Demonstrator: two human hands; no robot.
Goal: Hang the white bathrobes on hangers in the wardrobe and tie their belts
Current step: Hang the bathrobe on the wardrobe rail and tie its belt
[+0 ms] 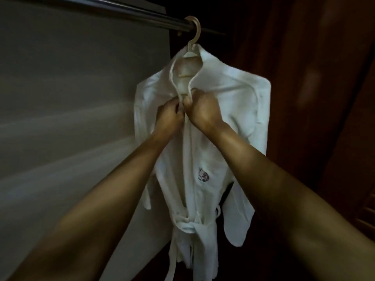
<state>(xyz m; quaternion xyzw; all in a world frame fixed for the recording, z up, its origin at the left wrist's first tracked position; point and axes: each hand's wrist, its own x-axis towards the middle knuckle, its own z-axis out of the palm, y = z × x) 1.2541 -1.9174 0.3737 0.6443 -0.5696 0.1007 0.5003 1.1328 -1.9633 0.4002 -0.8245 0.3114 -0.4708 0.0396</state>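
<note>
Bathrobe [223,102] hung on the rail [121,10]

Head view: it hangs lengthwise, collar up and front facing the camera, from a hanger [195,31] hooked over the rail. The left hand [169,116] and right hand [203,110], fingers curled, pinch its front edges together just below the collar. The belt [188,224] is tied at the waist.

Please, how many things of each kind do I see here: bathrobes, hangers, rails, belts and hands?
white bathrobe: 1
hanger: 1
rail: 1
belt: 1
hands: 2, the left hand and the right hand
Total: 6
</note>
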